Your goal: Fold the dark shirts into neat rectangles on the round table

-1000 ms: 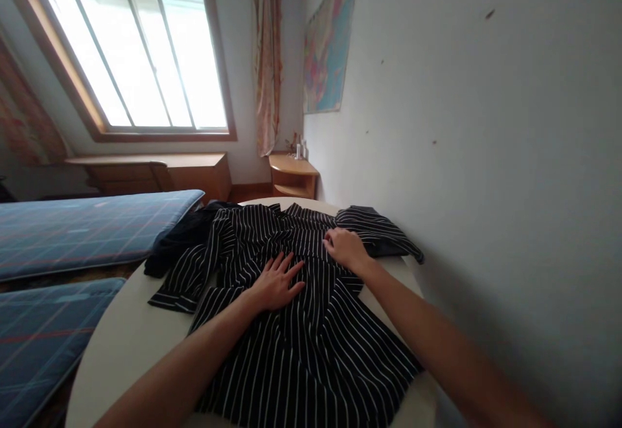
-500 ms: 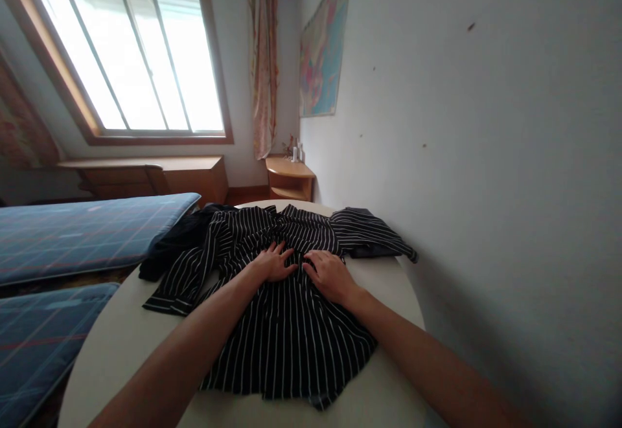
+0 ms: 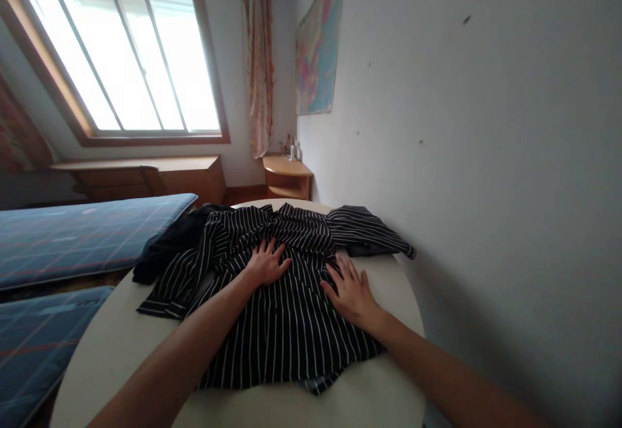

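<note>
A black shirt with white stripes (image 3: 286,331) lies spread out on a round white table (image 3: 107,350), its collar at the far side and its hem toward me. Creases run across its upper middle. My left hand (image 3: 267,263) rests flat on the middle of the shirt, fingers spread. Near the shirt's right side edge, my right hand (image 3: 350,291) lies with its fingers apart, palm down on the cloth. One sleeve stretches out to the right; the other bends down on the left.
Dark cloth (image 3: 165,247) lies at the table's left edge, beside the sleeve. Blue plaid mattresses (image 3: 97,234) are to the left. A white wall (image 3: 486,188) runs close along the right. Behind stand a wooden desk (image 3: 194,172) and a small corner shelf (image 3: 289,168).
My right hand has slid right across the shirt, away from my left hand, and its fingers have spread. My left hand has shifted slightly left. The hem's right side reaches further right.
</note>
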Available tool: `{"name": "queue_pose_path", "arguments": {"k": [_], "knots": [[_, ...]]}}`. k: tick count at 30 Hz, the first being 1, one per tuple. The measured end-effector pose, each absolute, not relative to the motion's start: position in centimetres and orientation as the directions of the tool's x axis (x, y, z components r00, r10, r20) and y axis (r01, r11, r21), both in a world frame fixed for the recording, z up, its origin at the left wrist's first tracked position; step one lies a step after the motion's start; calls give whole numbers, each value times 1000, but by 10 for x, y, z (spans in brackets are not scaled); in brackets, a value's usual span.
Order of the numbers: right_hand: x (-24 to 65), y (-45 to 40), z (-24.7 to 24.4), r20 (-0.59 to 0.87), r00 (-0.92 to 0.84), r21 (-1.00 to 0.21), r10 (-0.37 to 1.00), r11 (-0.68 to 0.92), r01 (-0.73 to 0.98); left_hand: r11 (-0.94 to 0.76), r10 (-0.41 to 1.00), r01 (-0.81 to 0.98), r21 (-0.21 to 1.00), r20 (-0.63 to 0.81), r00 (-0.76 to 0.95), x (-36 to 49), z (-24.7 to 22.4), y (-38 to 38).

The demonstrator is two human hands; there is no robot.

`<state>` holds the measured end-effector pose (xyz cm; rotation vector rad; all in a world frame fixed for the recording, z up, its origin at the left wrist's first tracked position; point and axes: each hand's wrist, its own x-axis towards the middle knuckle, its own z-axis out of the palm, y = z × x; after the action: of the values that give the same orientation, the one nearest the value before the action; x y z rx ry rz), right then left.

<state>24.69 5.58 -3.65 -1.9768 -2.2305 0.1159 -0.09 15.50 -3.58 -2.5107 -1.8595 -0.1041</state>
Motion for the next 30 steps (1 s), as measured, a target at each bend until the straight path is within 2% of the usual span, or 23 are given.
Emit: {"name": "queue_pose_path", "arguments": {"k": [3, 8, 11, 15, 17, 19, 22, 28, 30], "knots": [[249, 41, -29, 39, -40, -75, 998, 42, 996, -358, 931, 931, 66, 97, 351, -2, -38, 141], [238, 24, 2, 69, -14, 196, 997, 0, 981, -499, 862, 859, 112, 161, 480, 2, -34, 112], [228, 23, 21, 84, -24, 241, 996, 3, 971, -552, 833, 826, 113, 126, 539, 12, -30, 94], [214, 29, 26, 221, -146, 143, 964, 116, 983, -594, 804, 798, 103, 80, 589, 30, -26, 72], [208, 36, 19, 233, -198, 59, 952, 189, 980, -603, 797, 793, 82, 78, 598, 37, -26, 66], [204, 45, 8, 181, -205, -38, 962, 215, 976, -612, 791, 788, 72, 82, 606, 41, -27, 63], [202, 63, -10, 58, -166, -139, 984, 172, 975, -613, 790, 784, 99, 91, 606, 41, -30, 69], [208, 100, -25, -133, -76, -199, 988, 48, 979, -651, 750, 714, 256, 74, 657, 26, -22, 97], [209, 109, -24, -173, -52, -193, 983, 18, 981, -618, 779, 734, 282, 90, 621, 17, -17, 101]]}}
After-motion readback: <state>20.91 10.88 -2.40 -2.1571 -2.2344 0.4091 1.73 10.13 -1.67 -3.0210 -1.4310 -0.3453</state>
